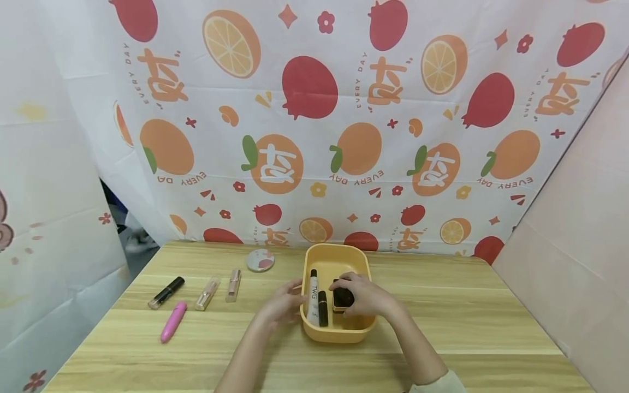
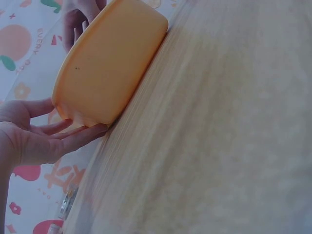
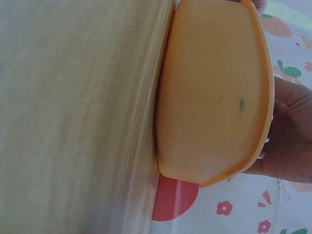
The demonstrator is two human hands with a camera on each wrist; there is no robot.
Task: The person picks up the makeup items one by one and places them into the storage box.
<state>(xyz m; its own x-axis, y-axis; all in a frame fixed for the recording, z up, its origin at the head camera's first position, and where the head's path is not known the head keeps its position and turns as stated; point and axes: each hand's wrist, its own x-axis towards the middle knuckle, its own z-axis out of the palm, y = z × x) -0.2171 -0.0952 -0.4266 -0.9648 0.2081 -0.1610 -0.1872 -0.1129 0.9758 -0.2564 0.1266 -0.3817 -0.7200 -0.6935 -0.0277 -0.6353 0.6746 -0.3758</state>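
Observation:
A yellow plastic bin (image 1: 339, 335) stands on the table. My left hand (image 1: 281, 305) is at its left side; in the left wrist view, the thumb meets the rim and the fairly straight fingers rest against the outer wall. Inside the bin, my right hand (image 1: 366, 295) holds a small black square case (image 1: 343, 299) with curled fingers. Left of that case lie a black lipstick-like tube (image 1: 322, 310) and a white squeeze tube (image 1: 313, 300) with a black cap and the letters TWG. In the right wrist view, the bin's wall (image 3: 214, 92) hides the fingertips.
Left of the bin lie a black-capped clear tube (image 1: 166, 292), a pink pen-shaped item (image 1: 174, 322), two pale clear tubes, one (image 1: 207, 294) beside the other (image 1: 233, 285), and a round mirror-like disc (image 1: 260, 260). A fruit-print cloth (image 1: 314, 136) hangs behind the wooden table (image 1: 442, 305).

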